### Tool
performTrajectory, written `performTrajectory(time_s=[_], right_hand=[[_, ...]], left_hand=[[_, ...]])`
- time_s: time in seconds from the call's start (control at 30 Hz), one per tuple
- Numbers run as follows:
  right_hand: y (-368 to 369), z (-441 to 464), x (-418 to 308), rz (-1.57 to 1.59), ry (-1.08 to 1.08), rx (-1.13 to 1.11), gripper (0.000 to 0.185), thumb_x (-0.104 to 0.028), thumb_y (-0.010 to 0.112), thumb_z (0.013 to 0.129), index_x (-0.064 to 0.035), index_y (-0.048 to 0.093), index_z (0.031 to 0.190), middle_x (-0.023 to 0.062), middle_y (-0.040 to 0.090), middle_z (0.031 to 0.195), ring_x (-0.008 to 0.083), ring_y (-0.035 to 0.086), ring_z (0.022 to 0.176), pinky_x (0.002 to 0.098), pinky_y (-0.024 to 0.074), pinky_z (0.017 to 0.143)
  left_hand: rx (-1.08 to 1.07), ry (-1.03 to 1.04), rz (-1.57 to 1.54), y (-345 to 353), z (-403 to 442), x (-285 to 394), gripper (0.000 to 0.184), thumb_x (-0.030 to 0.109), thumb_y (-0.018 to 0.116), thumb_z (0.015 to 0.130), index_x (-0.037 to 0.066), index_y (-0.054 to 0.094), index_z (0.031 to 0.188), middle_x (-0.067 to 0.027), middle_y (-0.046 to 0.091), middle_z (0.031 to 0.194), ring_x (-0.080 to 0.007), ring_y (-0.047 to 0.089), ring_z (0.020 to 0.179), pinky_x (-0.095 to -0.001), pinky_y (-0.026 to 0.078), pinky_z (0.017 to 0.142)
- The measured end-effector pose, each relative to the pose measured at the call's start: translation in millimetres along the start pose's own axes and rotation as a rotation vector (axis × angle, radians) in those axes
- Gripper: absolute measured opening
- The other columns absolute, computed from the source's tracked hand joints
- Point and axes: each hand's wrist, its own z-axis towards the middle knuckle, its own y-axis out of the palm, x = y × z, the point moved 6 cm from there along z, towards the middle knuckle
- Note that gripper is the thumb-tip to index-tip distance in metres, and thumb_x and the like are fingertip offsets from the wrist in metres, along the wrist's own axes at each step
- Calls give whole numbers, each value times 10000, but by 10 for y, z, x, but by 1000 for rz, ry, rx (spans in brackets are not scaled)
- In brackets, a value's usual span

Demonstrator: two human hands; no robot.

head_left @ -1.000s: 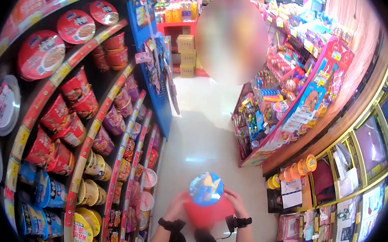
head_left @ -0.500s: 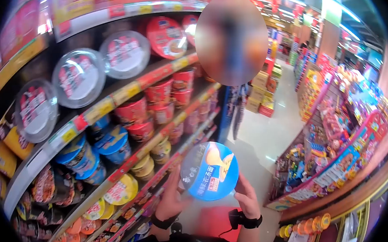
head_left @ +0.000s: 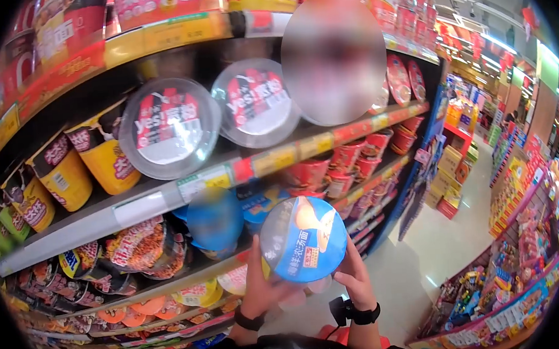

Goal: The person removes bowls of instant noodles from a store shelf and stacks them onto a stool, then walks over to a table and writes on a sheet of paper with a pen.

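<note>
Between my two hands is a round tub of instant noodles [head_left: 307, 240], its blue and grey lid tilted toward me, with white lettering and a pale picture. My left hand [head_left: 264, 282] grips its left side. Along the right edge, my right hand [head_left: 357, 278] holds it with the thumb near the lower rim. Both wrists wear black bands, and a small dark device sits at the right one. Just beyond the tub, blue noodle tubs [head_left: 256, 205] stand on a shelf, partly hidden by it.
The shelf unit [head_left: 127, 214] spans the left and front. It carries clear-lidded bowls [head_left: 169, 127], yellow cups [head_left: 62, 173] and red tubs [head_left: 346, 160]. An aisle floor [head_left: 399, 270] runs away to the right, beside a bin of packaged snacks [head_left: 513, 275]. Stacked cartons [head_left: 448, 169] stand farther off.
My view has turned left toward the shelves, which now fill more of the picture; the aisle and snack bin have shifted right. Both hands still hold the noodle tub, now in front of the shelf.
</note>
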Motion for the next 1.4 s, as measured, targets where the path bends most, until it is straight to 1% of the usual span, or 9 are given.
performTrajectory(time_s=[0.1,0.23,0.33,0.47,0.5,0.63,0.93,1.17,1.4], right_hand=[[74,217,169,24,44,4,766,-50,586,802,-14,181,1450,111,348,1418,222,347,1296,364,275,1057],[162,457,379,83,56,-17,771,-25,566,798,-27,164,1457,130,343,1418,249,348,1297,377,296,1050],[230,607,395,103,22,3,765,-5,552,790,-30,170,1453,144,320,1429,264,321,1318,398,274,1069],[209,704,499,83,-97,84,682,-16,558,780,-34,271,1398,148,281,1449,265,285,1342,417,241,1089],[219,721,533,78,-125,89,653,-42,573,788,-33,296,1380,141,277,1452,260,285,1344,417,238,1091],[272,779,562,-144,-206,81,606,-68,592,789,-35,352,1344,141,248,1468,252,274,1350,404,221,1099],[294,885,473,-400,-228,116,553,-120,580,821,-17,393,1331,176,292,1443,286,312,1322,390,257,1070],[282,818,727,-145,-92,196,704,-74,556,845,-30,191,1445,128,268,1458,243,322,1307,379,280,1060],[289,907,679,-151,-125,141,701,-77,553,860,-22,176,1449,135,242,1472,252,307,1317,374,275,1063]], left_hand=[[127,72,57,-190,99,-106,1007,61,784,676,26,106,1420,-183,321,1384,-270,402,1244,-383,351,1022],[168,-25,51,-365,282,-240,912,26,778,687,8,197,1389,-170,310,1378,-273,414,1237,-379,381,1002],[242,78,232,-423,417,-175,871,37,792,672,-4,267,1366,-151,333,1352,-263,422,1226,-378,401,988],[400,159,263,-411,431,-272,703,-11,765,666,-26,373,1250,-137,387,1261,-225,489,1118,-358,419,975],[491,143,146,-396,433,-275,559,-25,743,676,-21,449,1152,-137,438,1183,-219,510,1077,-342,427,958],[455,157,378,-402,484,-175,352,-15,691,723,-2,551,1045,-145,490,1125,-252,524,1059,-333,435,923],[305,238,573,-332,490,-14,490,4,655,729,9,500,1194,-162,466,1215,-294,457,1161,-367,414,932],[277,172,371,-277,468,-125,717,28,662,736,-27,310,1359,-200,343,1391,-304,371,1273,-384,382,992],[246,251,406,-318,509,-112,757,34,664,732,-27,284,1384,-215,309,1423,-315,359,1282,-396,337,1024]])
